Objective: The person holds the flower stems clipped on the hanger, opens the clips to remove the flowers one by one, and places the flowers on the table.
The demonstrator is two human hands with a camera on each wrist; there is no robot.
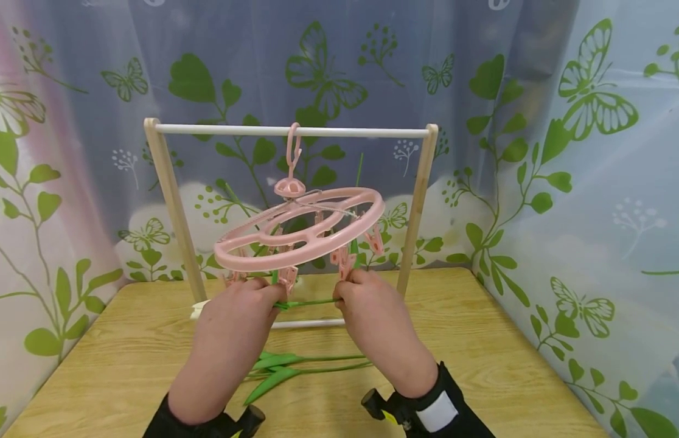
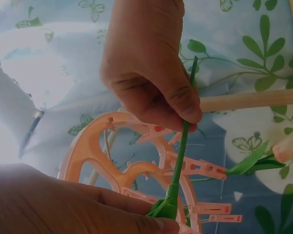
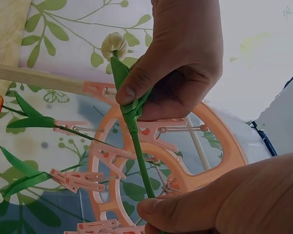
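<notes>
The left hand [image 1: 235, 316] has its fingers pinched on the leaves of a cream flower [image 3: 142, 163], and the right hand's [image 1: 375, 319] fingers clamp its stem; it stretches between them, just below a tilted pink hanger [image 1: 317, 250] whose clips [image 3: 78, 180] hold other flowers [image 3: 27, 181]. Leafy stems [image 1: 271, 383] lie on the desk [image 1: 454, 340].

Black left cuff [image 1: 177, 423], stubby black cylinder [image 1: 252, 418] beside it; black right cuff [image 1: 464, 418], white rectangular patch [image 1: 437, 412], small yellow marking [image 1: 390, 417].
</notes>
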